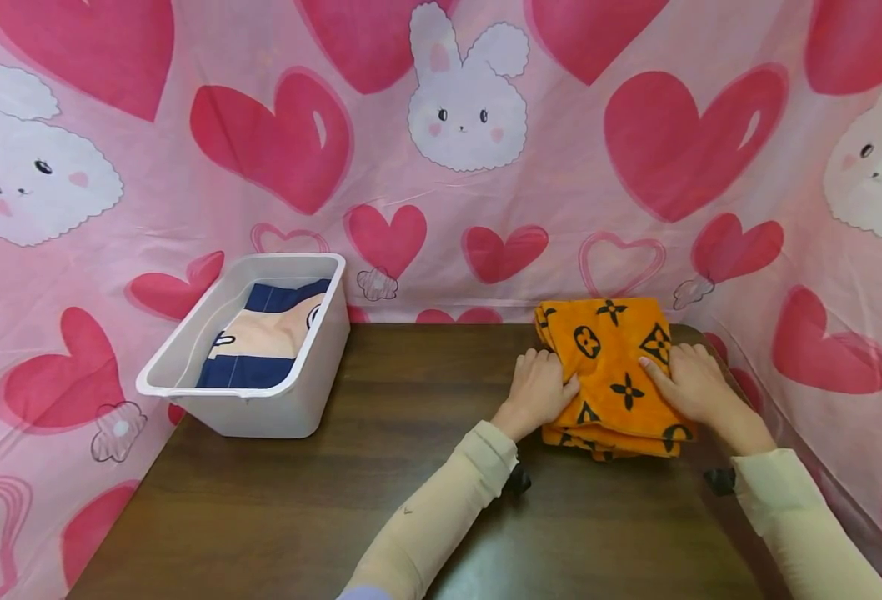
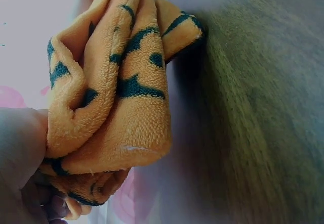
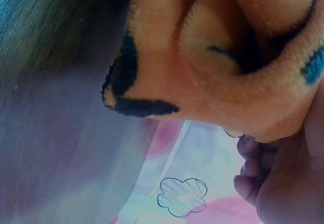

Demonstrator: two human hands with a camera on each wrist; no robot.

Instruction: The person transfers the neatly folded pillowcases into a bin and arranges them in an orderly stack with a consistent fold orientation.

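Note:
Both hands hold a folded orange towel with black flower and triangle motifs, on the right of the table in the head view. My left hand grips its left edge, thumb on top. At the right edge, my right hand grips it the same way, thumb lying over the upper layer. In the left wrist view the towel shows several thick plush folds beside the table surface. The right wrist view shows a drooping towel corner and curled fingertips below the cloth.
A light grey plastic bin stands at the table's left rear, with a folded navy and beige cloth inside. The brown wooden table ends at a pink fabric backdrop with hearts and rabbits, which also encloses both sides.

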